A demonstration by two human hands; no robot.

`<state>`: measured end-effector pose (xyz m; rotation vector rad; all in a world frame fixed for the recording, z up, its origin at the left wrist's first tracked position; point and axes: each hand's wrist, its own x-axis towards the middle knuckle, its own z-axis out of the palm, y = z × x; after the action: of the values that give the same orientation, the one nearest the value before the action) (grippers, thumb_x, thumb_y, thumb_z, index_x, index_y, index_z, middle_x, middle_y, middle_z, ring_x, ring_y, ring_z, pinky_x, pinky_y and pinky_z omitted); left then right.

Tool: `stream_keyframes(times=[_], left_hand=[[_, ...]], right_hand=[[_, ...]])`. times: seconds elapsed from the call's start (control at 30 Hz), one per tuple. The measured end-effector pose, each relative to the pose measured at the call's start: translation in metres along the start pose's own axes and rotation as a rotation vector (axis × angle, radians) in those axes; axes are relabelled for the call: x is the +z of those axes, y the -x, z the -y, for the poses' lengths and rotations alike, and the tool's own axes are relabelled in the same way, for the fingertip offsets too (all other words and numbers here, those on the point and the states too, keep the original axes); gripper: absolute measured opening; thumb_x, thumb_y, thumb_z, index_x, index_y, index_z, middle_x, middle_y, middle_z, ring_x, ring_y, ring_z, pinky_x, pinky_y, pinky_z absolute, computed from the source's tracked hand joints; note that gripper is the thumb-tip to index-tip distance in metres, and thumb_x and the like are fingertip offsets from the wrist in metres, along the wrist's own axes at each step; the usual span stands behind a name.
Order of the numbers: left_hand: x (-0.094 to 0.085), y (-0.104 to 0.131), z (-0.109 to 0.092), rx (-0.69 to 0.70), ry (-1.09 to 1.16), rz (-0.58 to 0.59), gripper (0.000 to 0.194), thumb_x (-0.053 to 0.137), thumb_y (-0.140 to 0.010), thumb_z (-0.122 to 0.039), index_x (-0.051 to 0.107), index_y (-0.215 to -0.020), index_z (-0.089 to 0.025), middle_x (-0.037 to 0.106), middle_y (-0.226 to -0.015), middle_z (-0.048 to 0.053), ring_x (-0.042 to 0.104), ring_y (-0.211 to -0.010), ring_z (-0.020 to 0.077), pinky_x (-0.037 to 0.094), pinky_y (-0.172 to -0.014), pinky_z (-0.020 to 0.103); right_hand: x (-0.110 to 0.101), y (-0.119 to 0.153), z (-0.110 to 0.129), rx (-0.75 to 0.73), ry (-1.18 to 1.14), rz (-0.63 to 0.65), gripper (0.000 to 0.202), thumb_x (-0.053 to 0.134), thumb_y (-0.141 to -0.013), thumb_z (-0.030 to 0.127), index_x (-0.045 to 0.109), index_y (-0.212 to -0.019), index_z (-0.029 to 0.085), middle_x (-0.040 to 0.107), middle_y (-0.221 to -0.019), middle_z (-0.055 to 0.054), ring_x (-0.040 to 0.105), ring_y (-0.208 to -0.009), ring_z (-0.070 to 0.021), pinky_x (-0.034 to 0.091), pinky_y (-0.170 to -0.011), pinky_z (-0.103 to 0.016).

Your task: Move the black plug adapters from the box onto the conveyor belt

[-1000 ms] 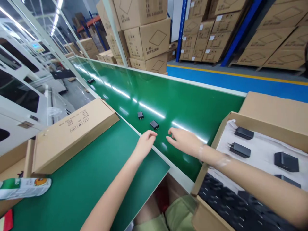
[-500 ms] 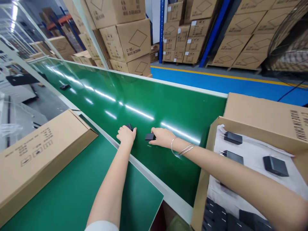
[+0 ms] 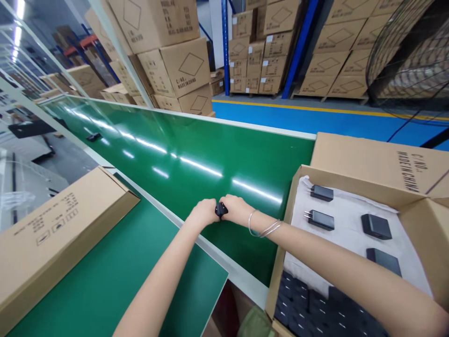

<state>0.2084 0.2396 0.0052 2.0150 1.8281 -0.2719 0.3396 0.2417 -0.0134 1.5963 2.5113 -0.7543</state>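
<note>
I had two small black chargers (image 3: 221, 210), as far as I could make them out, end to end or side by side between my hands, just above or on the green conveyor (image 3: 224, 140), near its white rail (image 3: 210, 249). They lay directly right of my left grip (image 3: 203, 213) and directly left of my right grip (image 3: 239, 209), so neither hand was clearly nearer. Both grips were closed, fingertips pinching the black bodies, apparently one each. The fingers hid so much that I couldn't read the long axis of either body, nor whether the two touched. Silver bracelets (image 3: 269, 230) circled my right wrist. To the right, under and beyond that forearm, stood an open carton (image 3: 424, 243) with a white liner (image 3: 347, 206); four loose chargers (image 3: 320, 220) rested on it, the two on its left showing prongs that pointed left. More dark units (image 3: 298, 304) sat closely packed at its near end. On the left, a flat carton (image 3: 66, 224) lay on the green desk (image 3: 115, 276). A small dark item (image 3: 93, 136) lay far left on the conveyor, and stacked boxes (image 3: 185, 65) stood beyond it.
</note>
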Motion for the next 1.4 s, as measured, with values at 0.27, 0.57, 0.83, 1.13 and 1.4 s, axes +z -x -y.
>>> stream_keyframes(times=[0.27, 0.57, 0.83, 1.13, 1.4], left_hand=[[0.012, 0.046, 0.03, 0.024, 0.181, -0.155, 0.046, 0.05, -0.078, -0.01, 0.047, -0.124, -0.016, 0.066, -0.109, 0.01, 0.063, -0.102, 0.0198, 0.048, -0.086, 0.028], [0.049, 0.116, 0.061, 0.003, 0.68, -0.712, 0.025, 0.038, -0.083, -0.029, 0.062, -0.085, -0.021, 0.067, -0.084, 0.004, 0.065, -0.08, 0.0199, 0.051, -0.078, 0.032], [0.045, 0.112, 0.061, -0.09, 0.813, -0.743, 0.025, 0.038, -0.08, -0.029, 0.062, -0.074, -0.02, 0.066, -0.076, 0.002, 0.063, -0.07, 0.0174, 0.051, -0.068, 0.028], [0.047, 0.112, 0.062, -0.098, 0.833, -0.72, 0.025, 0.039, -0.077, -0.027, 0.063, -0.077, -0.021, 0.067, -0.079, 0.002, 0.063, -0.073, 0.018, 0.05, -0.073, 0.029], [0.047, 0.108, 0.065, -0.107, 0.836, -0.702, 0.026, 0.038, -0.078, -0.027, 0.064, -0.078, -0.021, 0.067, -0.079, 0.002, 0.063, -0.075, 0.0182, 0.05, -0.074, 0.029]], right_hand=[[0.011, 0.023, 0.024, -0.03, -0.058, -0.096, 0.056, 0.063, -0.08, 0.04, 0.042, -0.129, 0.023, 0.046, -0.125, -0.012, 0.046, -0.114, -0.0263, 0.048, -0.082, -0.035], [-0.008, 0.039, 0.028, 0.055, -0.427, 0.015, 0.024, 0.038, -0.093, 0.026, 0.058, -0.1, 0.015, 0.059, -0.109, -0.01, 0.058, -0.099, -0.0206, 0.051, -0.08, -0.036], [-0.018, 0.158, -0.01, -0.025, -1.504, 0.335, 0.03, 0.033, -0.087, 0.05, 0.043, -0.095, 0.023, 0.06, -0.081, -0.002, 0.059, -0.07, -0.0139, 0.045, -0.049, -0.019], [0.0, 0.207, -0.022, -0.01, -1.66, 0.347, 0.029, 0.048, -0.082, 0.05, 0.048, -0.085, 0.021, 0.061, -0.075, -0.002, 0.061, -0.069, -0.0165, 0.047, -0.058, -0.025], [-0.044, 0.203, -0.07, 0.195, -0.454, -0.005, 0.039, 0.042, -0.085, 0.057, 0.059, -0.102, 0.026, 0.063, -0.108, -0.005, 0.059, -0.096, -0.0236, 0.048, -0.08, -0.033]])
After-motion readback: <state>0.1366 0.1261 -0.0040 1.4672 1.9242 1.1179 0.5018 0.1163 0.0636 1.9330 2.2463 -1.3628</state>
